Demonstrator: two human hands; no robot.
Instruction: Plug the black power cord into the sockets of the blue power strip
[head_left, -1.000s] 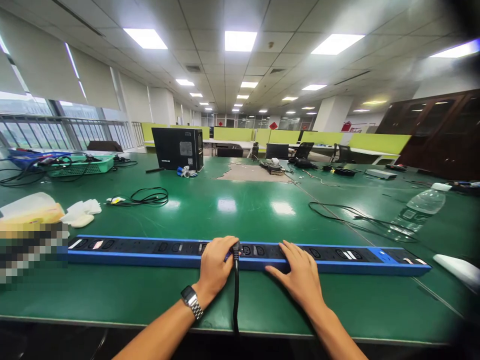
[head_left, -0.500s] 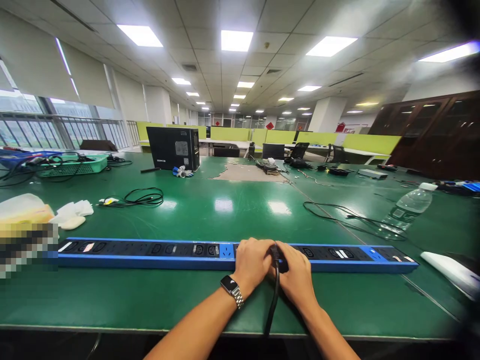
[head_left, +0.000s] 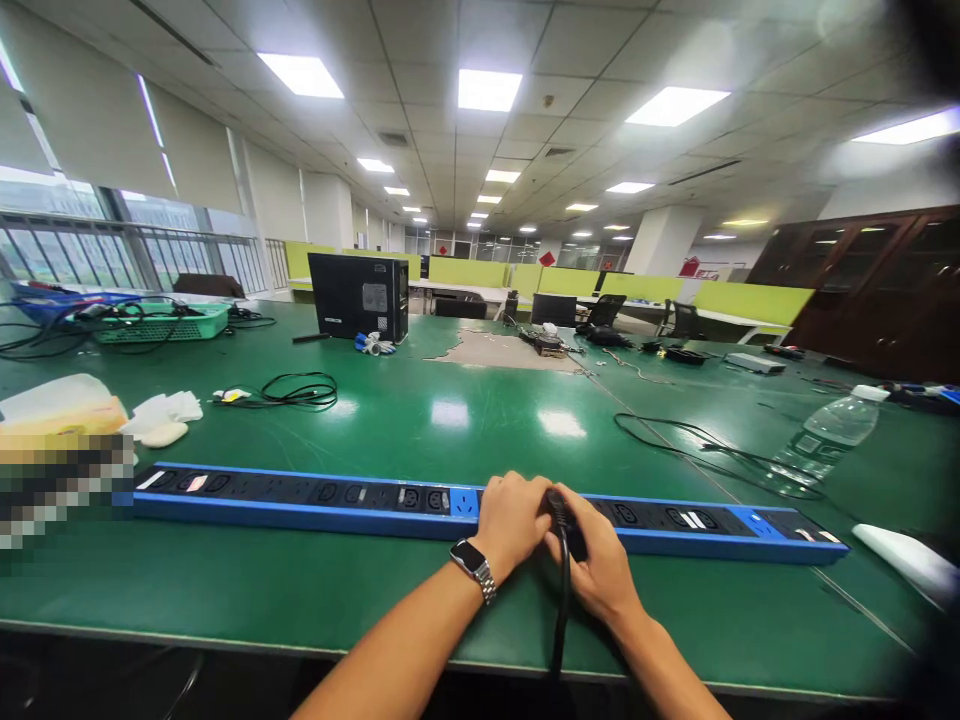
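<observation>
A long blue-and-black power strip (head_left: pixel 300 508) lies across the green table, its rows of sockets facing up. Near its middle, my left hand (head_left: pixel 512 525), with a watch (head_left: pixel 472 565) at the wrist, has its fingers curled against the black power plug (head_left: pixel 556 503). My right hand (head_left: pixel 600 560) closes round the same plug from the other side. From the plug a thick black cable (head_left: pixel 562 610) runs down over the table's front edge. My fingers hide the sockets there, so how the plug sits against the strip cannot be made out.
Back left stand a black computer tower (head_left: pixel 352 297) and a green basket (head_left: pixel 161 322) of cables. A coiled black cable (head_left: pixel 300 391) lies beyond the strip. On the right are another loose cable (head_left: pixel 675 428), a tilted water bottle (head_left: pixel 832 438) and a white object (head_left: pixel 907 560).
The view has shifted slightly, so the whole scene sits a little further right. Both hands keep their hold on the plug at the strip, with hardly any finger movement.
</observation>
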